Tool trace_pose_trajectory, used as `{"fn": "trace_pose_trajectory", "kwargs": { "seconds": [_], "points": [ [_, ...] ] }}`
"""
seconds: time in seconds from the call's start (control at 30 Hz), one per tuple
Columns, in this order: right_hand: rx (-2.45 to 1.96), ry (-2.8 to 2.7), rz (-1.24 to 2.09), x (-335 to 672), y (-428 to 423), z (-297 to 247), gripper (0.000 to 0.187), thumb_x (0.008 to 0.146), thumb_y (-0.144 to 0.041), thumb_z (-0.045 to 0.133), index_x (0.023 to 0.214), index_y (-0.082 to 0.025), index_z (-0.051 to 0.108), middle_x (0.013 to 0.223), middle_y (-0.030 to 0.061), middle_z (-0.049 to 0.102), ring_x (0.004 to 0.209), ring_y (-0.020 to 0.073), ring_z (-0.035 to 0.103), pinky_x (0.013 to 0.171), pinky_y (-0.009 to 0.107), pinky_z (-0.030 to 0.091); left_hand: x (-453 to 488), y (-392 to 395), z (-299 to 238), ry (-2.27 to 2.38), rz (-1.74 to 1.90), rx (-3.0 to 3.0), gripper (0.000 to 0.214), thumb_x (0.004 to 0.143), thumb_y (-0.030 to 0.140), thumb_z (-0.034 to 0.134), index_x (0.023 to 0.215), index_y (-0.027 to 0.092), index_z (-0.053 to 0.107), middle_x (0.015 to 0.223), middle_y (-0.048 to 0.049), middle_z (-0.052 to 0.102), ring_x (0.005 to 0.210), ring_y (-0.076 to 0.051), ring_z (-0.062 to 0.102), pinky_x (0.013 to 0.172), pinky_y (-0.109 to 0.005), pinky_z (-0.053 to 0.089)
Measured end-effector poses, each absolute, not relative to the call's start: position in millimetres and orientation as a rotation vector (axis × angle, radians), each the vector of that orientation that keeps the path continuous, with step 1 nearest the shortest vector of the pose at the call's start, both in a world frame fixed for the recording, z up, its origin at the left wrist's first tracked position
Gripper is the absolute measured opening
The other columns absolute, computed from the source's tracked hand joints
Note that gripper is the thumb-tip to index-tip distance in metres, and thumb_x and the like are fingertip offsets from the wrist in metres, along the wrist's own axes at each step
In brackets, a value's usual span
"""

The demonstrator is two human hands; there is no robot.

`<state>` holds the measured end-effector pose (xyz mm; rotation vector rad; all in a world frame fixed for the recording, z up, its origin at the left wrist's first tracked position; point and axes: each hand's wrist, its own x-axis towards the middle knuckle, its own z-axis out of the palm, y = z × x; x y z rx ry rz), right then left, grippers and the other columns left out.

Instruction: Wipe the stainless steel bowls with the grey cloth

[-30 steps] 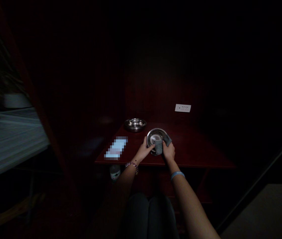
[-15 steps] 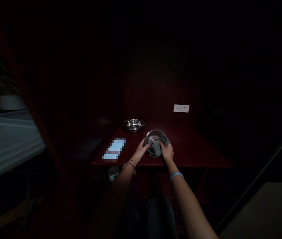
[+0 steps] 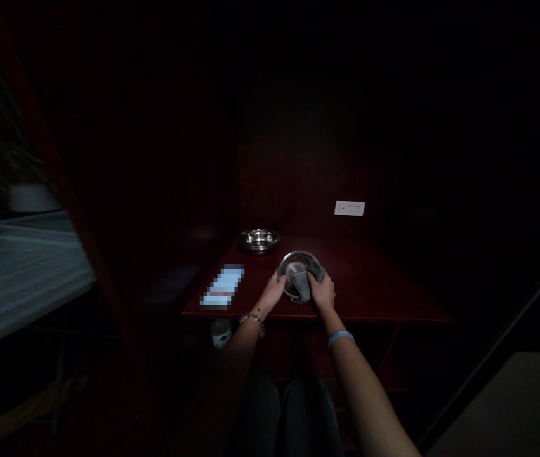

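Note:
A shiny steel bowl [image 3: 296, 261] is tilted up near the front edge of a dark red table [image 3: 374, 285]. My left hand [image 3: 273, 292] grips the bowl's left rim, fingers curled round it. My right hand [image 3: 323, 292] is closed on a grey cloth [image 3: 302, 285] that lies across the bowl's front and right side. A second steel bowl [image 3: 259, 239] rests flat on the table behind and to the left, apart from both hands.
A pale flat blurred item [image 3: 223, 286] lies on the table's left part. A white socket plate [image 3: 349, 207] sits on the dark back wall. A bottle [image 3: 221, 332] stands below the table edge. A light surface [image 3: 17, 266] extends at the far left.
The hands, bowl and cloth stay at the same spot on the table; the cloth and right hand have shifted slightly over the bowl. The view wobbled a little.

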<state>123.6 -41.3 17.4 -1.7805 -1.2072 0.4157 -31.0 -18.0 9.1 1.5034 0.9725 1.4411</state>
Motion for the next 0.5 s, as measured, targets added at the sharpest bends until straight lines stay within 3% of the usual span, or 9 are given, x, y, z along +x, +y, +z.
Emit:
{"fn": "trace_pose_trajectory", "kwargs": {
  "seconds": [0.2,0.5],
  "points": [
    [-1.738,-1.214,0.408,123.9,-41.4,16.3,0.044,0.083,-0.047,0.055,0.119,-0.023,0.062,0.108,0.0098,0.069,0.097,0.0264,0.066,0.083,0.036,0.051,-31.2,-10.2,2.4,1.007,1.496,1.538,0.036,0.080,0.030,0.054,0.112,0.016,0.062,0.113,-0.0102,0.067,0.111,-0.026,0.059,0.104,-0.035,0.041],
    [-1.717,-1.200,0.408,124.1,-40.3,16.2,0.041,0.082,-0.043,0.057,0.117,-0.023,0.063,0.106,0.0096,0.069,0.098,0.0256,0.066,0.084,0.035,0.050,-35.1,-5.1,-4.3,1.002,1.513,1.647,0.037,0.076,0.021,0.055,0.110,0.010,0.060,0.108,-0.0128,0.068,0.101,-0.024,0.063,0.097,-0.037,0.045]
  ]
}}
